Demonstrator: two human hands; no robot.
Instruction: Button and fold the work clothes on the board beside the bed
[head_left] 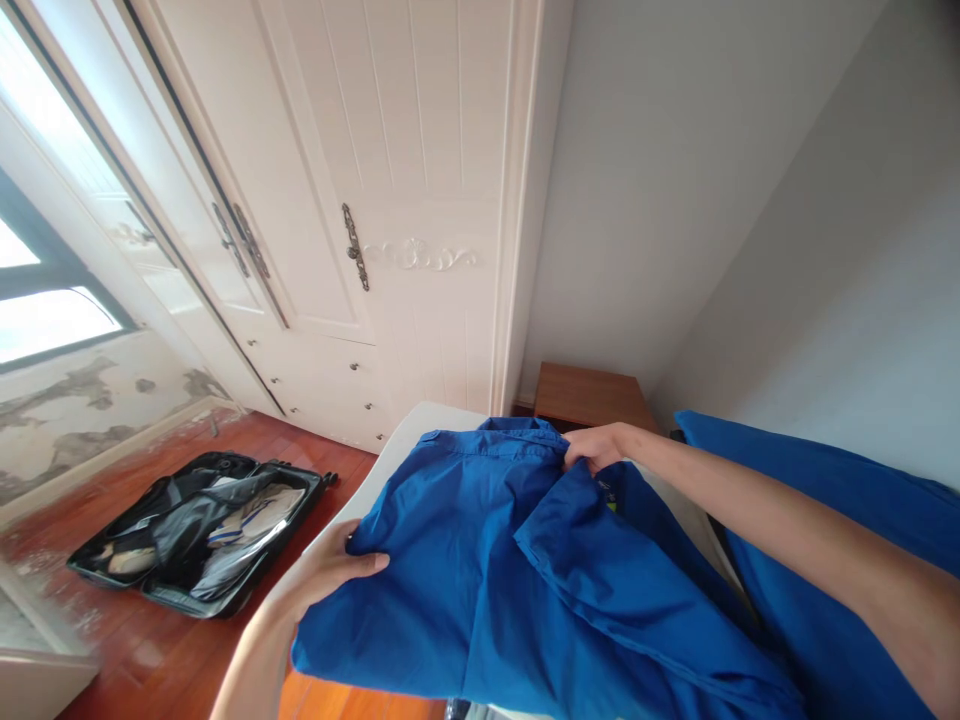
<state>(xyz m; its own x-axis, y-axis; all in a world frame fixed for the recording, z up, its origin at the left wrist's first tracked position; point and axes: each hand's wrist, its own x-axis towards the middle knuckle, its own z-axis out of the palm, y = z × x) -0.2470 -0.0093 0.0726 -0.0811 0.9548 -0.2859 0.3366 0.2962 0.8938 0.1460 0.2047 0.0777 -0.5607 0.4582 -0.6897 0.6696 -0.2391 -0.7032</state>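
A large blue garment [450, 560], perhaps a work jacket, is spread out in front of me above a pale bed edge. Along its far side runs a stitched band. My left hand [337, 565] grips its left edge, thumb on top and fingers hidden underneath. At the far right end of the band, my right hand [596, 447] is closed on the cloth. Near that hand, a fold lies turned over, and a small dark label with a yellow-green patch shows inside.
An open black suitcase [259, 570] with packed clothes lies on the reddish wood floor at left. Ahead stands a white wardrobe [420, 130]. A brown bedside table [592, 395] is by the grey wall. More blue fabric [810, 500] sits at right.
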